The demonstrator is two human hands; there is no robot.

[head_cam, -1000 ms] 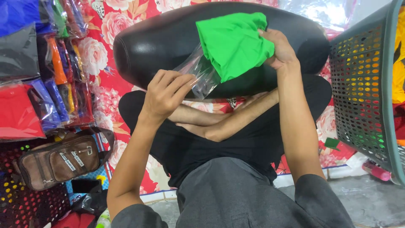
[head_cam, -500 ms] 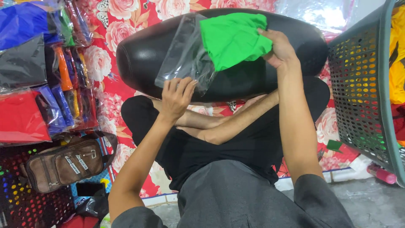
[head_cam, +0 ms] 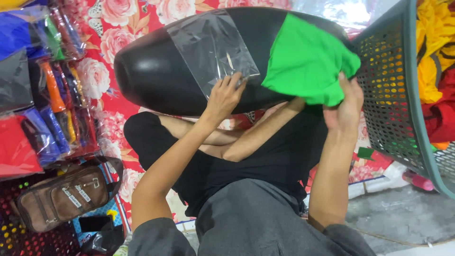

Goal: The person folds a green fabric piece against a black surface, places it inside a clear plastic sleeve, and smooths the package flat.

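A person's left hand (head_cam: 227, 95) pressed flat, fingers spread, on a clear plastic bag (head_cam: 211, 47) lying over a black cushion (head_cam: 147, 76), while the right hand (head_cam: 346, 106) pinched a folded green cloth (head_cam: 308, 59) beside it; smoothing the bag taut looked wise.

Basket (head_cam: 403, 95) blocks right; packets (head_cam: 42, 95) crowd left.

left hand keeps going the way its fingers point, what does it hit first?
The left hand points up the black cushion; its fingertips already rest on the clear plastic bag, so it would likely slide further over that bag.
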